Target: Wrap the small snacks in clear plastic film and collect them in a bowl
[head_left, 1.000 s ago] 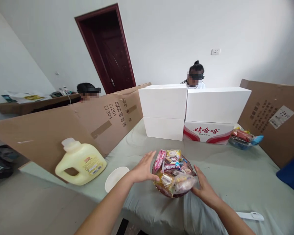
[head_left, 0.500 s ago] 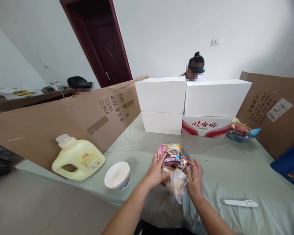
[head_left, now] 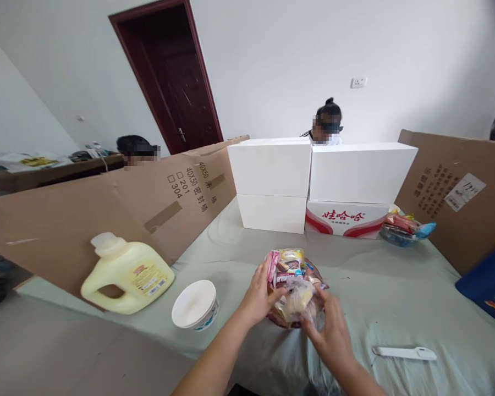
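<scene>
A round bowl [head_left: 287, 323] heaped with wrapped snacks [head_left: 289, 263] stands on the cloth in front of me. Its rim shows brownish below the packets. On the near part of the heap lies a clear plastic bag [head_left: 299, 297] with something pale yellow inside. My left hand [head_left: 256, 296] curls round the bowl's left side, fingertips by a pink packet and thumb against the bag. At the right, my right hand [head_left: 330, 324] has its fingers bent onto the bag's edge, thumb underneath.
On the left stand a white paper tub [head_left: 194, 305] and a pale yellow jug [head_left: 127, 275]. White boxes [head_left: 272, 165] are stacked at the back, beside another snack bowl [head_left: 402, 236]. Cardboard panels [head_left: 148, 198] flank the table. A white peeler-like tool [head_left: 404, 353] lies right. Two people sit beyond.
The clear bag has gone from hanging over the bowl's near edge to lying up on the heap. My right hand has moved inward and turned with it. The view has tilted slightly upward.
</scene>
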Motion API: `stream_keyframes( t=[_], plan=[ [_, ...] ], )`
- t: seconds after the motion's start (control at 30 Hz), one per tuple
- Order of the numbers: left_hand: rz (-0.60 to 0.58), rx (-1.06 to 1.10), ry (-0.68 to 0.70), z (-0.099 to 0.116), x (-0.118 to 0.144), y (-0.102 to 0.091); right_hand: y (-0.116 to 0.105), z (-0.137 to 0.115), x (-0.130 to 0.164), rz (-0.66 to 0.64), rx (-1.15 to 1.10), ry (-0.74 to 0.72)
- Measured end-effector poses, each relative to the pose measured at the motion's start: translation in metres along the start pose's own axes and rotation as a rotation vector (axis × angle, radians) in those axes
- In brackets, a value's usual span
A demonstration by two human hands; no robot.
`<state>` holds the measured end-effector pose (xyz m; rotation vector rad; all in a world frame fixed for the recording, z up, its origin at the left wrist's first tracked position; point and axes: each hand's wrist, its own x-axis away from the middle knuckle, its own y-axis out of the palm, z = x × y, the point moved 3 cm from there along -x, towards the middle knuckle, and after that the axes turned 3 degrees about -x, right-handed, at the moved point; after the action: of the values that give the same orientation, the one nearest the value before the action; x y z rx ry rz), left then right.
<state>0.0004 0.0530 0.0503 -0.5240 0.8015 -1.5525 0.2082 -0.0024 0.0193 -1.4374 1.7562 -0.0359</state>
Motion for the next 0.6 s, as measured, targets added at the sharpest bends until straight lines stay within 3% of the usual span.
stream_keyframes(
  t=[0.1, 0.2, 0.33, 0.47, 0.6],
  plan=[
    [0.101, -0.004, -0.061, -0.005, -0.015, -0.014, -0.002, -0.005, -0.044, -0.199, 0.036, 0.005],
    [0.075, -0.04, -0.126, -0.011, -0.036, -0.02, 0.003, -0.001, -0.064, -0.315, 0.105, 0.03],
    [0.066, 0.004, -0.121, -0.019, -0.053, -0.02, 0.004, 0.023, -0.059, -0.316, 0.116, 0.017],
    [0.026, 0.116, -0.071, -0.024, -0.053, -0.015, 0.001, 0.046, -0.053, -0.511, 0.147, 0.118],
    [-0.069, 0.222, -0.012, -0.021, -0.05, -0.014, -0.003, 0.044, -0.057, -0.606, 0.231, 0.218]
  ],
)
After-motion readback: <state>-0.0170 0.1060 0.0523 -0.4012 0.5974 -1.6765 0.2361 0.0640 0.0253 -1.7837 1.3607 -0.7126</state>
